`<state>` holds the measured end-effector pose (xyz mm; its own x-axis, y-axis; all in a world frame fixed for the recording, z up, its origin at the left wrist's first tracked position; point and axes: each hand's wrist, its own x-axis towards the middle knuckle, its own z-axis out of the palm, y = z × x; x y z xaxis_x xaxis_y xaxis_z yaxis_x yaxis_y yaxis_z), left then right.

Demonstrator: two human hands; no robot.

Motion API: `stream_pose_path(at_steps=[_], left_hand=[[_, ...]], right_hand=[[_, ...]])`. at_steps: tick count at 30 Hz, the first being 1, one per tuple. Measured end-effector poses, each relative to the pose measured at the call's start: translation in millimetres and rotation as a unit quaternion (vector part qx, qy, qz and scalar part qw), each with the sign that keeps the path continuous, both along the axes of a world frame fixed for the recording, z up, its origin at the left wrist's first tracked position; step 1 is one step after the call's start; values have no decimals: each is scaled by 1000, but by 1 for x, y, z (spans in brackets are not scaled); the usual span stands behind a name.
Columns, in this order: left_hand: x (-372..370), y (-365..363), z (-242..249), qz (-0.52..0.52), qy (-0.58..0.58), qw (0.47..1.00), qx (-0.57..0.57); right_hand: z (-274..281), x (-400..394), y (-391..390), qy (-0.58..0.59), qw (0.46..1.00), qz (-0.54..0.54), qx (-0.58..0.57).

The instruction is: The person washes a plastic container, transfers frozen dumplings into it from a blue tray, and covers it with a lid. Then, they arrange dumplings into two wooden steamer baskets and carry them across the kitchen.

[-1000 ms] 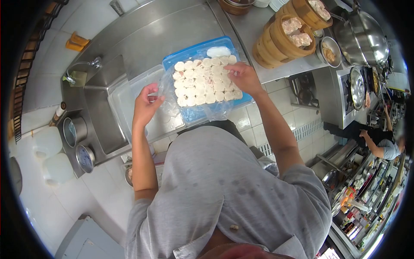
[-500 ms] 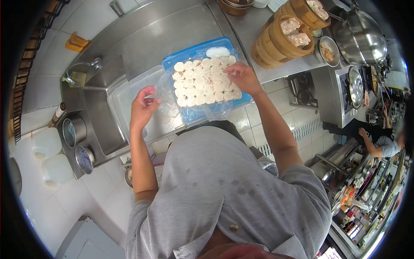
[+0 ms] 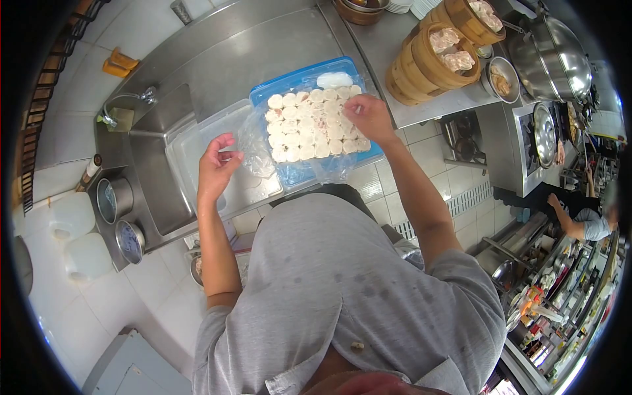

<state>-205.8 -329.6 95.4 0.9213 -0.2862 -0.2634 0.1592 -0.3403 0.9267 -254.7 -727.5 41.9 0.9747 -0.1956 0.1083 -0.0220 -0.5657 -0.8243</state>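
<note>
Rows of round whitish pieces (image 3: 306, 128) lie packed together on clear plastic over a blue tray (image 3: 263, 89). My right hand (image 3: 368, 115) is at the right side of the rows, fingertips pressed together over the upper right pieces; whatever they may hold is too small to make out. Left of the tray, my left hand (image 3: 217, 164) is raised with its fingers curved and apart, holding nothing. Crumpled clear plastic (image 3: 257, 148) lies between that hand and the rows. A white oval item (image 3: 334, 79) rests at the tray's far edge.
Bamboo steamers (image 3: 431, 62) with pale food stand at the upper right, beside a metal bowl (image 3: 501, 79) and a large pot (image 3: 553, 56). A sink (image 3: 164, 164) is on the left. Another person (image 3: 582, 220) is at the far right.
The view has shifted very slightly. Both hands stay in nearly the same places, with my right fingertips a little lower on the rows.
</note>
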Motion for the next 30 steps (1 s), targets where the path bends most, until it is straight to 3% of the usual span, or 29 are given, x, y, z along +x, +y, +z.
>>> stream_pose_path(at_steps=[10,16,19,25,28,30], left_hand=[[-7,4,1,6,-4,1000,2],[-14,11,12,22,-12,1000,1],[-15,22,11,31,-14,999,0],[-15,27,8,23,-3,1000,-3],[-15,22,10,24,-9,1000,-11],[-15,20,10,30,-13,999,-15]], right_hand=[[1,13,11,37,985,11,-169],[-14,8,-13,48,996,-39,62],[-8,3,-22,83,989,-42,113],[0,2,-6,-4,999,35,-39],[4,2,1,27,998,36,-54],[-2,3,-1,56,997,27,44]])
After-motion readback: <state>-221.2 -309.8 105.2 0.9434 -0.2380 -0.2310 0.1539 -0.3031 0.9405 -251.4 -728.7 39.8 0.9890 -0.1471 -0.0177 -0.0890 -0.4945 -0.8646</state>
